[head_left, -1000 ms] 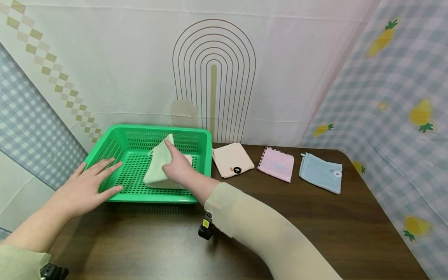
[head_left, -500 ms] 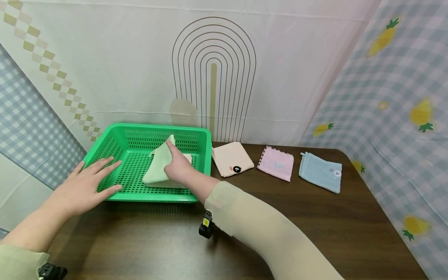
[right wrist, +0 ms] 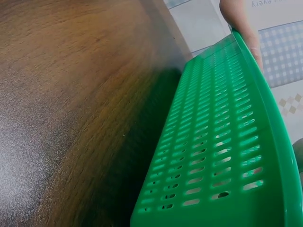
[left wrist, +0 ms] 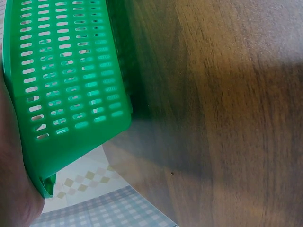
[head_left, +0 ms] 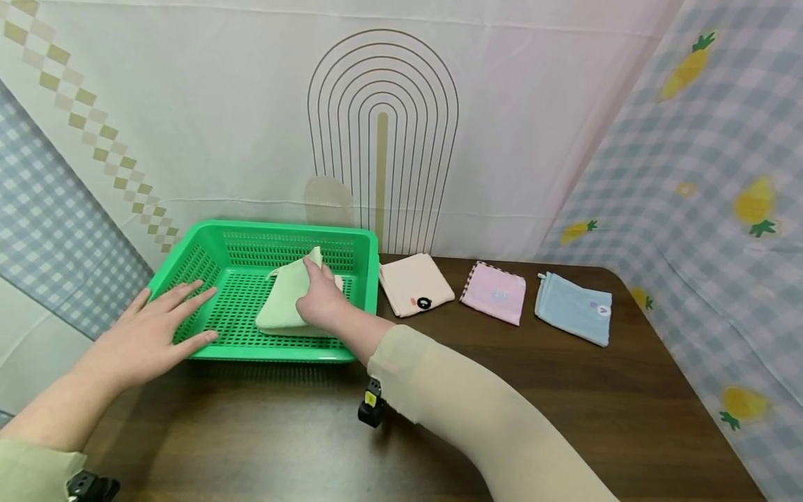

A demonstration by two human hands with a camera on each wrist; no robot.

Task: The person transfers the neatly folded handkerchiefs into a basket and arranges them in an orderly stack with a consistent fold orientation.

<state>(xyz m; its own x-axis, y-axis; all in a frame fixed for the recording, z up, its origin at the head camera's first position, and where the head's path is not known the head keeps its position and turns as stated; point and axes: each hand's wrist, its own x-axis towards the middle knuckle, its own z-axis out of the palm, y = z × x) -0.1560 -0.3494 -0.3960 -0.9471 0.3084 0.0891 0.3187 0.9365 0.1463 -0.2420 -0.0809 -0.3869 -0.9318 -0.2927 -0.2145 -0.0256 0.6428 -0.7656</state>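
Note:
In the head view a folded light green towel (head_left: 285, 296) lies inside the green plastic basket (head_left: 282, 354), its upper right corner raised. My right hand (head_left: 326, 300) reaches over the basket's front right and pinches this towel along its right side, with most of the fingers hidden. A bit of pale pink cloth (head_left: 339, 282) shows beside the hand, behind the towel. My left hand (head_left: 159, 331) rests with fingers spread over the basket's left front corner. The left wrist view catches the edge of that hand (left wrist: 14, 161) against the basket's perforated wall (left wrist: 71, 71).
Right of the basket, three folded towels lie in a row on the dark wooden table (head_left: 477, 390): cream (head_left: 417, 284), pink with a checked edge (head_left: 494, 293) and blue (head_left: 574, 308). A white patterned curtain (head_left: 514, 125) hangs behind, and checked cloth (head_left: 709, 230) closes the right side.
The light green towel's raised corner has shifted slightly right and down with my right hand, and the towel looks more spread. My left hand stays at the basket corner.

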